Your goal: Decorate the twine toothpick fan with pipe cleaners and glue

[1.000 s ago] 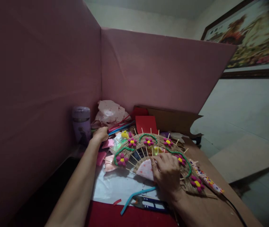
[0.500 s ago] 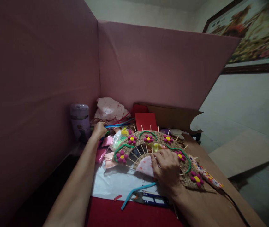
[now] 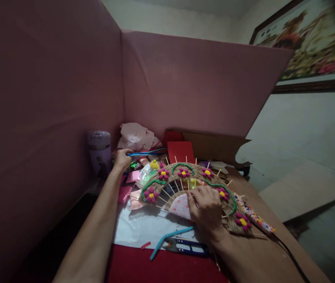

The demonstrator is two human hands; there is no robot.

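My left hand (image 3: 123, 159) is closed around the near ends of a bundle of blue pipe cleaners (image 3: 144, 153) at the back left. My right hand (image 3: 207, 208) is curled over the middle of a half-round woven twine fan (image 3: 152, 181), thumb and fingers gripping its inner part by the pink patterned cloth (image 3: 181, 207). Thin wooden sticks radiate through the fan. Purple flowers with yellow centres (image 3: 151, 195) and curled green stems (image 3: 231, 206) decorate it. In front lie a bent light-blue pipe cleaner (image 3: 163, 239) and blue-handled thread snips (image 3: 189, 247).
A lilac bottle (image 3: 100, 153) stands at the left by the pink panel. Pink packets (image 3: 124, 193), a bunched cloth (image 3: 136, 135), red card (image 3: 181, 151) and torn cardboard (image 3: 214, 147) are behind. At right lies a flower-patterned tool with a cord (image 3: 256, 218).
My left hand has shifted slightly left and up with the blue pipe cleaners in its grip. The view has moved a little; my right hand stays on the fan.
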